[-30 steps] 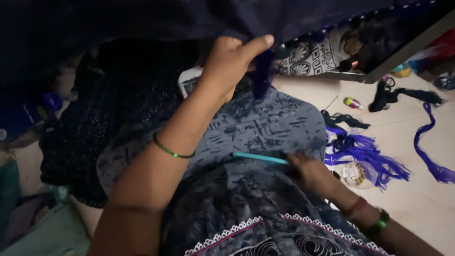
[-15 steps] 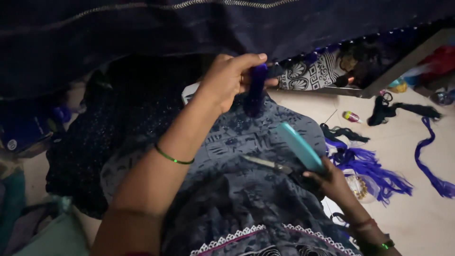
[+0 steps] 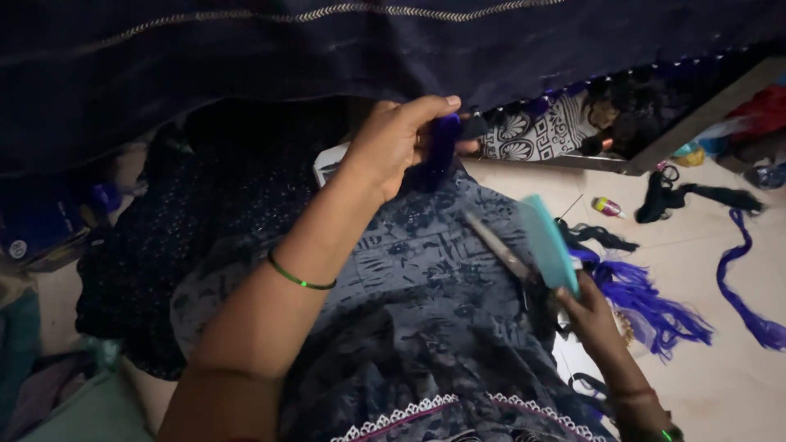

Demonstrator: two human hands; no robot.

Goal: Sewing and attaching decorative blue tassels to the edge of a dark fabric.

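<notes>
With the left hand (image 3: 401,139) pinching the purple tassel (image 3: 443,147) at the dark cloth's (image 3: 327,57) edge, the right hand (image 3: 591,315) gripped teal-handled scissors (image 3: 524,245), which wanted a taut, steady tassel.

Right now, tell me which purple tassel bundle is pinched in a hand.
The small purple tassel at the dark cloth's edge, pinched by the left hand. The other purple bundles lie loose on the floor.

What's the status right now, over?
Left hand pinching purple tassel on dark cloth edge. Right hand gripping teal-handled scissors, blades apart. Nothing between them.
</notes>
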